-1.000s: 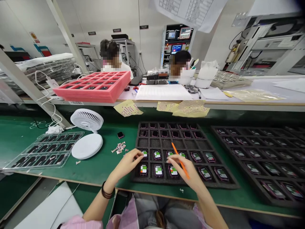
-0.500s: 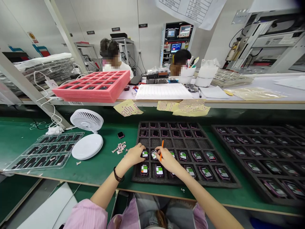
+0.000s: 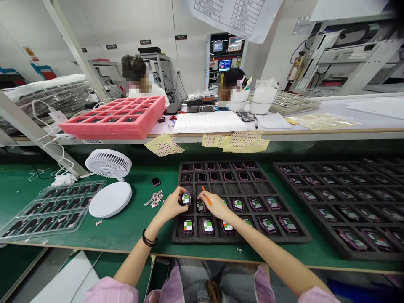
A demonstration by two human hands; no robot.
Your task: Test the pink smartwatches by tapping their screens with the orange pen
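Observation:
My left hand (image 3: 172, 203) has its thumb and fingers closed on the edges of a smartwatch (image 3: 186, 199) with a lit green-and-white screen, over the left side of a black foam tray (image 3: 221, 188). An orange pen-like stick (image 3: 206, 197) is gripped in my right hand (image 3: 216, 207); its tip is too small to identify. Below the right fingertips, a second lit watch (image 3: 200, 206) lies in its slot, partly covered. The tray's front rows hold several lit watches, the back rows dark-screened ones. Part of the front row is behind my right wrist.
At right is another foam tray of watches (image 3: 326, 213). To the left lie a single dark watch (image 3: 155, 182), small scraps (image 3: 154, 198), a white fan (image 3: 110, 200) and a clear plastic tray (image 3: 50, 210). A pink foam tray (image 3: 139, 131) rests on the shelf above; two people sit beyond.
My left hand has raised the watch slightly from its slot. The orange stick has tipped from near upright to leaning left. The whole view has shifted a little.

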